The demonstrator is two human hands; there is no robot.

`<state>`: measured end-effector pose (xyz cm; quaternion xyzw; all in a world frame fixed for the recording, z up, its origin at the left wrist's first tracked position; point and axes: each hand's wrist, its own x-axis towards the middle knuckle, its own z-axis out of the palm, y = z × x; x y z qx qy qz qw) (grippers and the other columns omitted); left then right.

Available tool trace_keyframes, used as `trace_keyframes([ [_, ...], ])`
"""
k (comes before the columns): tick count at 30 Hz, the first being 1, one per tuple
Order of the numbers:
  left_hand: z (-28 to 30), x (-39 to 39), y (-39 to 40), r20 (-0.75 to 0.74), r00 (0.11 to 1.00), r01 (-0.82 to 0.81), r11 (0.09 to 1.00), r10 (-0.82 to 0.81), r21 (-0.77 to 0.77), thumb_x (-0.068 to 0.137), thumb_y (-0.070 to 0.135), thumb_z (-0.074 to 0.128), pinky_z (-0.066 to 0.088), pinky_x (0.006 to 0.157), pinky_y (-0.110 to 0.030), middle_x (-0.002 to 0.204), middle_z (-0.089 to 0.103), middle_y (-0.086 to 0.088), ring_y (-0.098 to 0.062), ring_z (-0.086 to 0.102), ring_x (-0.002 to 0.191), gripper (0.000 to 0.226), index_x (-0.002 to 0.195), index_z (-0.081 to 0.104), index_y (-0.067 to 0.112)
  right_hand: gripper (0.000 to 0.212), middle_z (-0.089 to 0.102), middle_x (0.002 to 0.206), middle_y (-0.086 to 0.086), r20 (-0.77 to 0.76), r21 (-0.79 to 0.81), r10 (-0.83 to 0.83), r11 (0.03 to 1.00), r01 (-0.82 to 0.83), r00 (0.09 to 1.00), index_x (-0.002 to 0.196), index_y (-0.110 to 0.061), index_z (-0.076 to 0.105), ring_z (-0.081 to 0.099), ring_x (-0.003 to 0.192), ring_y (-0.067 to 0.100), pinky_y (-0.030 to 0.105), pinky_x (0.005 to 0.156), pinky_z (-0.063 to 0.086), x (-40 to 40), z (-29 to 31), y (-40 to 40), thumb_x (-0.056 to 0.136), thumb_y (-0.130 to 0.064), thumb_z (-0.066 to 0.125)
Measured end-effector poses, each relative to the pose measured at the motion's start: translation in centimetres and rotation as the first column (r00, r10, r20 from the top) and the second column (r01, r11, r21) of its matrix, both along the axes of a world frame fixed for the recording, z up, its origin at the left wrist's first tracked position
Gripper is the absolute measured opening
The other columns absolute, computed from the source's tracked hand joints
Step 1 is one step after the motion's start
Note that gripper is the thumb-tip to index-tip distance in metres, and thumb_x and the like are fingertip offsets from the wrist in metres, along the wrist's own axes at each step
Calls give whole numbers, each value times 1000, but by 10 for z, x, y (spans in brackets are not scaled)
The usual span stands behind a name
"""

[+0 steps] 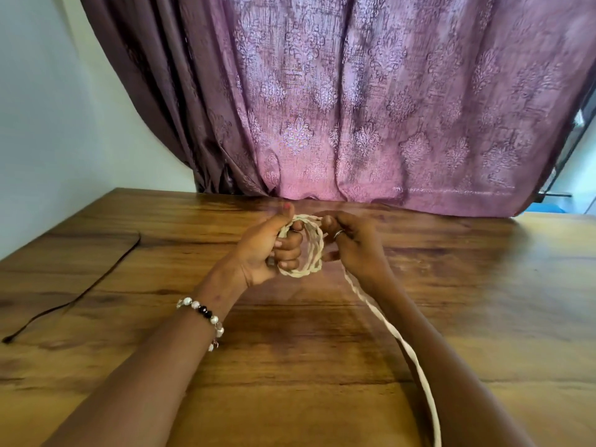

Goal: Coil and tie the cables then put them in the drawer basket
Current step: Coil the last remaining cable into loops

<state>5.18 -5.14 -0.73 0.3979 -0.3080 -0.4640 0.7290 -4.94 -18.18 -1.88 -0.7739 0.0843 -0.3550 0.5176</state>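
Head view: cream cable part-coiled in both hands above the desk.

The left hand (264,250) gripped the coil (301,246), fingers (288,251) curled through its centre and thumb on top, evidently to keep the loops from springing apart. At the coil's 3 o'clock the right hand (351,245) pinched the cable, apparently to feed the next loop. The loose tail (400,340) ran toward 5 o'clock and left the frame, so coiling appeared unfinished. A dark cord (80,293) lay on the desk (483,301) at 9 o'clock, untouched. No drawer basket was visible.
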Motion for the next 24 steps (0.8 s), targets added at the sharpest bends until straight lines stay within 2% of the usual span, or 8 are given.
trace_keyframes([
  [2,2,4,2,-45,999,-8,1000,7,-18,86,47,44,19,34,-12,35,25,10,-1,20,25,35,73,45,14,20,70,104,7,-7,-68,118,991,-119,993,112,-20,66,66,94,23,38,79,56,1,-1,0,94,-22,56],
  [4,2,7,2,-48,999,-22,999,21,-25,86,46,45,20,33,-11,35,25,10,-1,20,24,34,72,44,15,28,68,113,6,-27,6,262,965,-262,965,118,-23,62,64,106,24,42,89,53,-1,-3,2,91,-25,62],
  [7,0,7,2,-24,999,-31,1000,31,4,90,40,46,25,35,-13,35,27,9,-2,22,25,32,70,45,15,33,67,115,13,-39,80,320,945,-316,947,125,-15,58,65,102,27,48,84,55,-3,-5,3,92,-14,60],
  [10,1,5,3,-16,1000,11,999,-10,49,87,36,49,36,39,-17,36,30,7,-5,26,27,29,67,46,15,30,68,103,14,-2,1,222,975,-222,975,120,-8,59,63,85,21,37,75,55,0,-4,4,91,0,56],
  [12,2,2,3,-12,1000,16,998,-15,64,86,37,50,39,40,-20,36,29,7,-6,26,28,30,66,45,16,31,68,98,8,16,-52,170,984,-169,985,119,-6,59,63,85,14,27,75,53,2,-3,5,90,4,56],
  [16,5,-2,1,50,995,-91,993,88,73,92,44,46,30,35,-15,36,23,9,-3,19,27,39,64,38,17,33,70,94,4,37,-20,153,988,-152,988,119,0,62,64,78,4,24,69,53,0,-1,4,86,2,63],
  [21,7,17,-1,-106,924,-363,930,366,49,99,33,42,18,32,-7,33,22,8,-3,17,22,40,63,33,18,55,65,88,12,-268,183,237,964,-192,934,127,-5,55,69,66,17,34,51,56,-5,4,5,77,13,68],
  [24,6,32,4,-227,846,-496,869,482,-3,101,32,39,18,30,-6,31,22,8,-4,18,20,41,63,31,18,55,69,85,13,-462,102,291,956,-275,838,127,-10,54,69,67,23,36,55,58,-11,5,-1,81,21,55],
])
